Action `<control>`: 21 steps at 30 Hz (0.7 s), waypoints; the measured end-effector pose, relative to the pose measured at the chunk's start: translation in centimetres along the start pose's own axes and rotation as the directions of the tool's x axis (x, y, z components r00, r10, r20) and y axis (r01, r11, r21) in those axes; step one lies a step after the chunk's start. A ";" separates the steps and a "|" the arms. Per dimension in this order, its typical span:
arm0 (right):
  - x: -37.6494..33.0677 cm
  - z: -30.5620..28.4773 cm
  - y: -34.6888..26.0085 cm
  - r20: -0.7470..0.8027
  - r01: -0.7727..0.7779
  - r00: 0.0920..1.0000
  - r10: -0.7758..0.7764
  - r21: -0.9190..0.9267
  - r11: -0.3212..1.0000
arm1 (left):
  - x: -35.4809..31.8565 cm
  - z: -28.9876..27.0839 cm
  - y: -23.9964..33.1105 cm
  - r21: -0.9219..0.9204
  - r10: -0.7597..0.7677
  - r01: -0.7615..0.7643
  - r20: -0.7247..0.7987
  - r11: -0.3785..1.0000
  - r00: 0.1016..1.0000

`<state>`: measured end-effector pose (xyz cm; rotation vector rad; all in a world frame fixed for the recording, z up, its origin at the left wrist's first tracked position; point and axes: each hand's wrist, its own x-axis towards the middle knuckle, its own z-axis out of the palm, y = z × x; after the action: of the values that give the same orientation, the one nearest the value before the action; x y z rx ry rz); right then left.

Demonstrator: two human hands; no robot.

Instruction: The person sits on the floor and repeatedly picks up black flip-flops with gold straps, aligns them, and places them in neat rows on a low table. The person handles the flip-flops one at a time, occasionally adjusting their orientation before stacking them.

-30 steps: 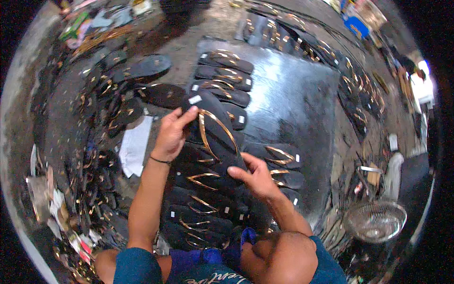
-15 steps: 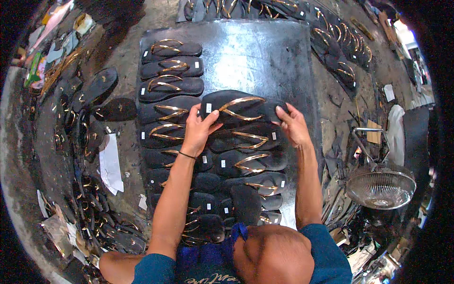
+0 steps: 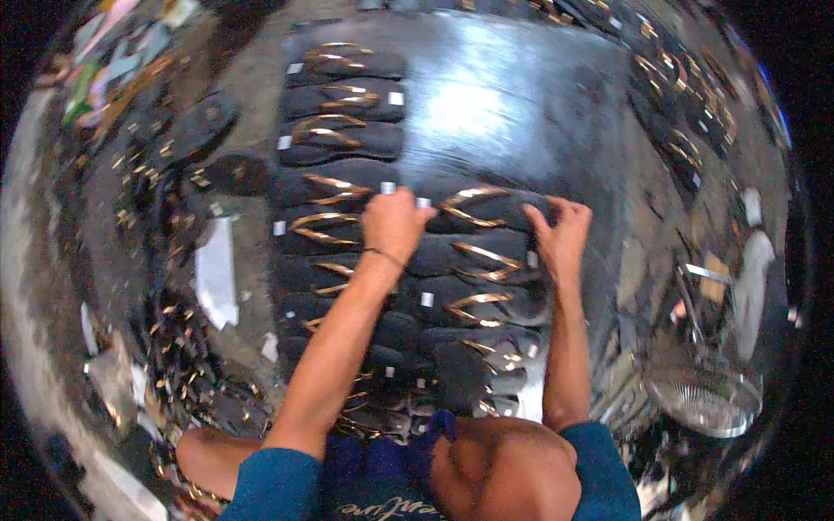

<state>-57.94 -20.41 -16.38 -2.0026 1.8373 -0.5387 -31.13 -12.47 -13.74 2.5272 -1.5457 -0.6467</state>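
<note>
A black flip-flop (image 3: 512, 208) with gold straps lies sideways at the top of the right-hand column on a dark, shiny mat (image 3: 556, 104). At its labelled end is my left hand (image 3: 393, 226), fingers curled and thumb stretched along the sole. My right hand (image 3: 565, 230) pinches the opposite end between thumb and bent fingers; the fingertips are partly blurred. Just below it lies another flip-flop (image 3: 434, 252) with gold straps. A left-hand column of similar flip-flops (image 3: 334, 143) runs up the mat, each bearing a small white label.
More flip-flops lie on the floor at the left (image 3: 204, 117) and far right (image 3: 678, 130). White paper (image 3: 215, 269) lies left of the mat. A caged fan (image 3: 708, 399) stands at the lower right. A person's bent head (image 3: 504, 469) shows at the bottom.
The flip-flop between my hands has been lowered onto the mat, above the others in the right-hand column. The whole view has shifted and is blurred by motion.
</note>
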 end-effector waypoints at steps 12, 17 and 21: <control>-2.8 -1.8 -0.5 0.095 0.050 0.993 -0.067 0.172 0.984 | 5.5 -15.0 -21.5 0.453 0.076 0.001 -0.152 0.891 0.985; -4.8 -0.9 -8.3 0.103 0.224 0.957 -0.271 0.329 0.917 | 5.5 -18.7 -22.3 0.428 0.329 -0.297 -0.001 0.854 0.944; -5.5 -2.6 -13.8 0.398 -0.131 0.885 -0.241 0.710 0.692 | -0.6 -19.7 -8.4 0.429 0.803 -0.684 -0.398 0.590 0.443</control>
<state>-47.87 -13.84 -7.20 -1.4538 1.0208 -0.6093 -16.34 -10.41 1.59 1.5212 -2.2406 0.3854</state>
